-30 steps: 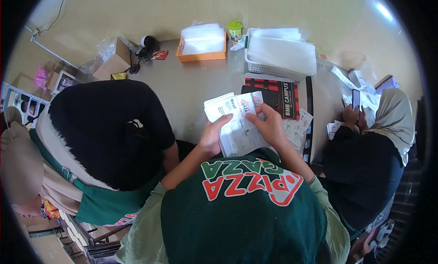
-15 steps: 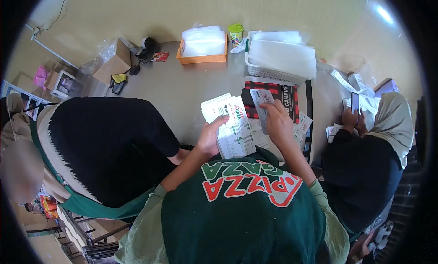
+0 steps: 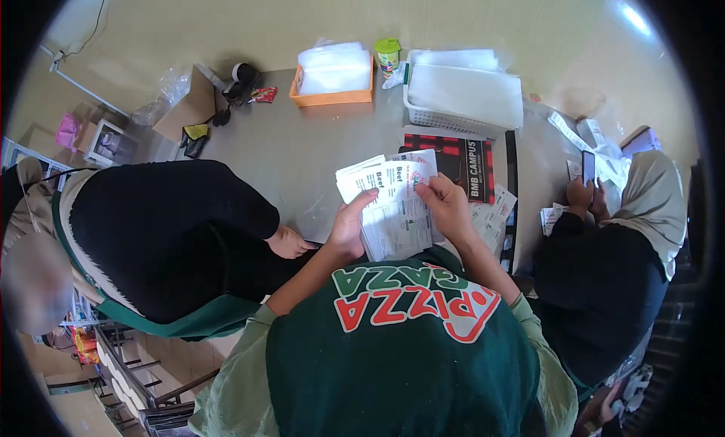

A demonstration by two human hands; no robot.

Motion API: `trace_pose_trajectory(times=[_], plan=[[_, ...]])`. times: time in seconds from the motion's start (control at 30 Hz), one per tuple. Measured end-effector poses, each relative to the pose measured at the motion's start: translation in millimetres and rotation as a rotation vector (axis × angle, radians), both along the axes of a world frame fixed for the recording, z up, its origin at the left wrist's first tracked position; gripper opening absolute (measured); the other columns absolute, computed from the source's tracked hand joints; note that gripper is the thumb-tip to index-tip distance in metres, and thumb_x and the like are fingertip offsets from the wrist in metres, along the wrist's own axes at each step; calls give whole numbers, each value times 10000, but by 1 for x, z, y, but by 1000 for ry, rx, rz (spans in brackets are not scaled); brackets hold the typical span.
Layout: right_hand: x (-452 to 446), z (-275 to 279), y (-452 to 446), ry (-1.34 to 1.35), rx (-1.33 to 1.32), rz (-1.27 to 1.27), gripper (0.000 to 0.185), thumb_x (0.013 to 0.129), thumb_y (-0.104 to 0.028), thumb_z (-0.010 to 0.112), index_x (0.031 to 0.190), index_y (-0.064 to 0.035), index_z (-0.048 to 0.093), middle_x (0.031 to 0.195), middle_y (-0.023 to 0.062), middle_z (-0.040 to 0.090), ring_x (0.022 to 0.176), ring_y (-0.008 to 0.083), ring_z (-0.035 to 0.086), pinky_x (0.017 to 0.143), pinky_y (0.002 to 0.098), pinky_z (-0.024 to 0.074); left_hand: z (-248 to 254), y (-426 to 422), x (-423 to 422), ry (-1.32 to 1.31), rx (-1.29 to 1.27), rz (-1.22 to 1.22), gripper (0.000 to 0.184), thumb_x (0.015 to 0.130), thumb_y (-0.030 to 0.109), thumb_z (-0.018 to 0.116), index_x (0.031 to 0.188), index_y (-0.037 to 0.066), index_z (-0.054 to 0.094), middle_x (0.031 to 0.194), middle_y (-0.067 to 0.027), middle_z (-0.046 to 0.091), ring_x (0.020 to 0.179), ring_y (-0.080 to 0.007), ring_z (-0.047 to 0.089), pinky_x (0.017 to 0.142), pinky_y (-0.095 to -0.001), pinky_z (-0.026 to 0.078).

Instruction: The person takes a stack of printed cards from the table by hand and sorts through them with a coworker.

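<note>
My left hand (image 3: 352, 224) is closed around a fanned stack of white printed sheets (image 3: 393, 233), its thumb pressed flat on the front one. "Beef" and small text can be read on them; whether they are paper labels or thin pouches I cannot tell. Over the right side of the stack, my right hand (image 3: 447, 209) pinches the edge of one printed sheet (image 3: 414, 165), which overlaps the others. Beyond the hands lies a black and red checked box (image 3: 472, 176) marked "BMB CAMPUS". More printed sheets (image 3: 495, 210) are spread to the right of my right hand.
An orange tray (image 3: 332, 100) and a white basket (image 3: 461, 120), both with clear plastic bags, stand at the back beside a green-lidded cup (image 3: 388, 56). One person (image 3: 166, 233) leans in at left; another (image 3: 604, 286) holds a phone (image 3: 587, 167) at right.
My right hand has moved left from above the checked box to the stack, bringing a sheet against it. The person at left has shifted, and their hand now shows at the table's edge.
</note>
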State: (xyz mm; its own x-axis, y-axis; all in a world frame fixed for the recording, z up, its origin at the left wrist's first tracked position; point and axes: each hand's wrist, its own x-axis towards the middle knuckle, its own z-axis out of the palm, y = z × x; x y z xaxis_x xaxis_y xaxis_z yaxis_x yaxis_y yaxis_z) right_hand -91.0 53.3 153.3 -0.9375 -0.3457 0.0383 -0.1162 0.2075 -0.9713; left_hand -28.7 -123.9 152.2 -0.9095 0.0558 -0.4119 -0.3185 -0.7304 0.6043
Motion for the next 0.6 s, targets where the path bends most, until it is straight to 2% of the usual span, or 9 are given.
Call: trace_pose_trajectory(times=[0.07,0.17,0.2,0.3,0.33,0.43,0.47,0.6], plan=[[-8,-4,8,-128,54,-16,144,838,-77,566,938,26,564,834,65,531,716,98,486,638,245,395,0,0,-1,5,-18,7,410,847,189,526,1194,-20,458,1075,-137,581,975,-261,579,858,-410,448],[-17,-9,22,228,140,-282,304,848,-55,534,1146,-13,493,944,100,573,812,121,539,715,266,427,-1,0,-2,26,-3,18,405,850,185,522,1193,-21,459,1081,-135,581,983,-258,580,860,-406,447],[-15,2,29,108,95,-246,407,859,-30,494,1256,-57,407,1054,115,582,925,148,553,794,275,428,-3,-1,-2,45,8,22,404,851,185,521,1193,-21,459,1082,-135,581,984,-257,580,859,-404,448],[-11,2,23,325,85,-135,360,850,-28,489,1206,-76,457,1101,179,571,980,330,579,792,333,453,-9,-5,-4,73,5,17,401,853,189,526,1192,-16,463,1084,-134,583,982,-253,582,857,-398,450],[-8,-1,22,220,134,-2,259,851,-40,502,1108,-46,535,1050,153,578,913,298,584,771,317,449,-10,-6,-5,79,-3,9,400,854,191,528,1192,-14,465,1084,-133,583,981,-251,582,856,-396,450],[2,3,5,139,89,96,170,848,-78,537,1001,-22,585,918,134,582,815,256,570,715,292,442,-4,-2,-4,41,-25,8,394,854,195,538,1186,-7,474,1085,-130,584,976,-249,582,853,-394,452],[7,5,-2,194,70,62,152,835,-126,584,917,2,584,838,109,562,756,191,543,663,272,428,-1,0,-3,45,-32,-6,395,854,197,541,1186,-6,475,1087,-129,583,978,-248,581,853,-393,452],[7,-8,-5,9,-12,11,186,823,-170,620,831,10,572,758,62,561,700,106,500,621,246,404,5,3,-1,42,-68,-28,397,851,195,549,1189,-1,475,1091,-129,578,983,-251,576,853,-397,451]])
